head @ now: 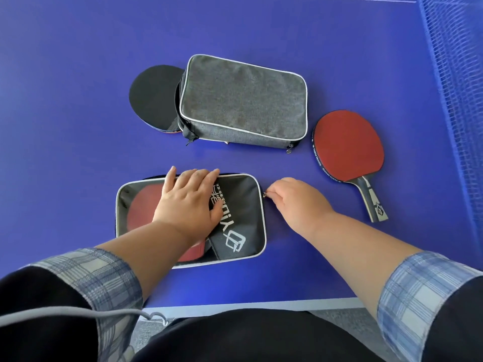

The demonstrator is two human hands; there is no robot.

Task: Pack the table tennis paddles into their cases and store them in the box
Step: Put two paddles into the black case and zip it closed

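Observation:
A black case point(240, 218) with white piping and a clear window lies near me on the blue table; a red paddle point(141, 207) shows through the window. My left hand point(190, 202) presses flat on top of this case. My right hand point(295, 199) pinches the zipper pull point(266, 195) at the case's right edge. A grey fabric case point(243, 100) lies farther away, with a black-faced paddle point(154, 96) partly tucked under its left end. A loose red paddle point(349, 147) lies to the right, handle toward me.
The blue table tennis table point(78, 126) carries everything. Its net point(454, 74) runs along the right side. The table's white near edge point(248, 304) is just in front of my body. No box is in view.

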